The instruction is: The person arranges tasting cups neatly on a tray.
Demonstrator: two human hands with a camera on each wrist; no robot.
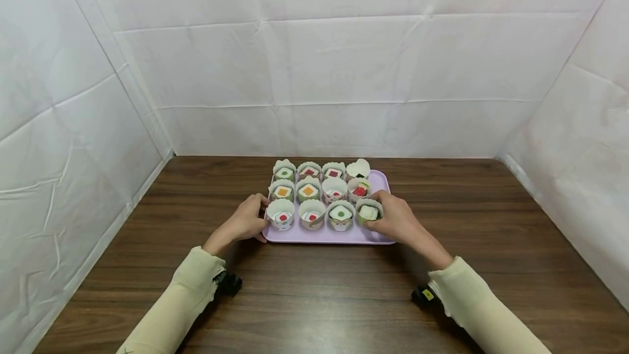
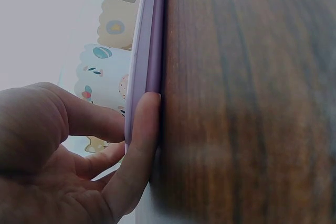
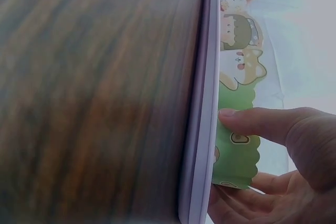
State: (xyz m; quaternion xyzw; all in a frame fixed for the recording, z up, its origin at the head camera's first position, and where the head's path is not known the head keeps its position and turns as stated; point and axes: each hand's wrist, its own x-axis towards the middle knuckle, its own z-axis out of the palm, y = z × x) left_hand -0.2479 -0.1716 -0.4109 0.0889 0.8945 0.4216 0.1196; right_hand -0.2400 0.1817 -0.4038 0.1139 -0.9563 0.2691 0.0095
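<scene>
A lilac tray lies on the table and carries several paper cake cups in three rows, each with a small piece inside. My left hand grips the tray's left edge near the front; in the left wrist view a finger lies against the outer side of the rim. At the front right, my right hand holds a green paper cup between thumb and fingers. That cup, with a whitish piece in it, stands on the tray. Beside it is a cup with a white, green-dotted piece.
The brown wooden table spreads around the tray. White sheeting hangs behind it and on both sides. A strip of bare tray shows at the back right. Black wrist devices sit under both sleeves.
</scene>
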